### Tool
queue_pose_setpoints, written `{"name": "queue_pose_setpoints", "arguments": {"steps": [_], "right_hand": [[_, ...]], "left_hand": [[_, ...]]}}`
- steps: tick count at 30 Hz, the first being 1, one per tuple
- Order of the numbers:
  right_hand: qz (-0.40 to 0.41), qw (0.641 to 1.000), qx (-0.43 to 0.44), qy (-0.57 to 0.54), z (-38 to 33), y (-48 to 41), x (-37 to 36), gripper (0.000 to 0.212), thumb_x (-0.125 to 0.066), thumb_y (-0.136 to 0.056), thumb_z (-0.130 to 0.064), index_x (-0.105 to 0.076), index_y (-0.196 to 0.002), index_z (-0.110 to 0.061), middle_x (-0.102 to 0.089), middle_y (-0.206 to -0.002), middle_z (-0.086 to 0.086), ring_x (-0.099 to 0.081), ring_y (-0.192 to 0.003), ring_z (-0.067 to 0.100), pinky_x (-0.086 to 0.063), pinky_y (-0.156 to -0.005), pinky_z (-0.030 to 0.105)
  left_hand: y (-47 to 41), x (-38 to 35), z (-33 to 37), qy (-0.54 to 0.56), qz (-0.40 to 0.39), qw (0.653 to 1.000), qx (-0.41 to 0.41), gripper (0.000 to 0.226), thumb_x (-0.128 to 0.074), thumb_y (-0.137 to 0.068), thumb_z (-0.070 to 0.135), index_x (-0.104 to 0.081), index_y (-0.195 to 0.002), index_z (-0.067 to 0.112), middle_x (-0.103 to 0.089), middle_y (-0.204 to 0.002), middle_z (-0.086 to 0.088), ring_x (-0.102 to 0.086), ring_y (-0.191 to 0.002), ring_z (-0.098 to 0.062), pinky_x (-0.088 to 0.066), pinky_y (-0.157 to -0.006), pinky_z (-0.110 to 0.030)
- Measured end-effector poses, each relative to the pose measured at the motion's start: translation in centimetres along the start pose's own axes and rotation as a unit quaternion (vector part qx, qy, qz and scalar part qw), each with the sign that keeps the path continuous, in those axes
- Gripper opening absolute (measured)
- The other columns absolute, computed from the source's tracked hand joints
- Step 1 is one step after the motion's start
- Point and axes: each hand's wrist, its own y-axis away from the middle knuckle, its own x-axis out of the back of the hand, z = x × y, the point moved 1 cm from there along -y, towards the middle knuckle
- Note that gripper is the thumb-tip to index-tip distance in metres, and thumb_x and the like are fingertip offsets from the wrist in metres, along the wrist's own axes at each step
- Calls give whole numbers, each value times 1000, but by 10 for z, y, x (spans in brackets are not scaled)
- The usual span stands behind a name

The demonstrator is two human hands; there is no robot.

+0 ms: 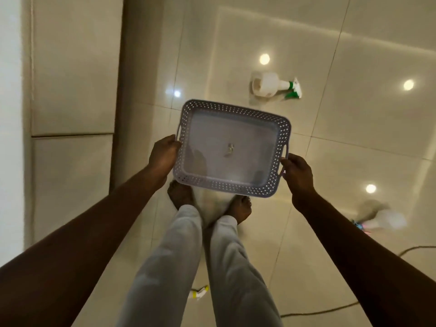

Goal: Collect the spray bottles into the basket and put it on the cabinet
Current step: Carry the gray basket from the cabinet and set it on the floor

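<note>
Grey perforated basket (232,149) held level above the tiled floor (354,142), left hand (164,154) gripping its left rim, right hand (297,172) closed on its right handle, white spray bottle with green trigger (271,87) lying on the floor beyond, blurred second bottle (382,219) far right, third bottle's nozzle (200,292) between the legs

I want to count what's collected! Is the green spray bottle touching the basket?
Apart. The head view shows the green spray bottle lying on bare floor beyond the basket.

Glossy tile floor (354,142) w/ 3 spray bottles (273,87), cable (330,311), bare feet (238,208).
</note>
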Motion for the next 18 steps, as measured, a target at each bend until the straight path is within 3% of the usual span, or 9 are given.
{"name": "queue_pose_setpoints", "arguments": {"steps": [2,5,8,10,13,18], "right_hand": [[7,1000,-6,2,11,-33,-9,32,-64,-100,-26,-68,-130,-13,-70,-114,-5,-65,-108,19,-54,-95,40],[16,1000,-11,13,23,-74,-20,32,-62,-102,-25,-68,-131,-13,-67,-106,-10,-63,-99,13,-54,-92,39],[26,999,-17,12,32,-106,-29,26,-62,-102,-24,-69,-125,-17,-67,-103,-11,-63,-96,12,-54,-85,34],[30,999,-19,10,36,-118,-33,21,-62,-102,-24,-69,-121,-20,-67,-100,-12,-63,-93,10,-53,-79,32],[32,999,-27,5,46,-131,-37,26,-62,-102,-24,-69,-126,-17,-67,-100,-13,-62,-92,8,-52,-79,31],[30,998,-45,-10,57,-139,-38,32,-62,-102,-22,-68,-131,-9,-67,-102,-9,-64,-103,18,-56,-92,38]], "left_hand": [[-31,-19,-4,-9,-12,1000,3,26,-51,-81,16,-73,-91,5,-70,-59,14,-63,-49,3,-53,-61,-22],[-64,-42,-9,-24,-28,999,11,21,-52,-77,20,-72,-78,22,-68,-56,18,-61,-46,5,-49,-60,-23],[-93,-60,-17,-21,-28,999,21,20,-51,-75,20,-70,-74,23,-67,-53,18,-60,-45,5,-48,-54,-19],[-107,-66,-23,-24,-21,999,26,21,-50,-79,17,-70,-74,22,-66,-53,17,-60,-45,4,-49,-58,-22],[-123,-74,-30,-29,-19,999,30,20,-53,-80,19,-72,-76,24,-69,-60,14,-67,-62,-8,-55,-68,-27],[-137,-80,-34,-52,-22,998,30,16,-53,-86,22,-68,-82,21,-65,-83,0,-61,-80,-19,-51,-84,-37]]}}
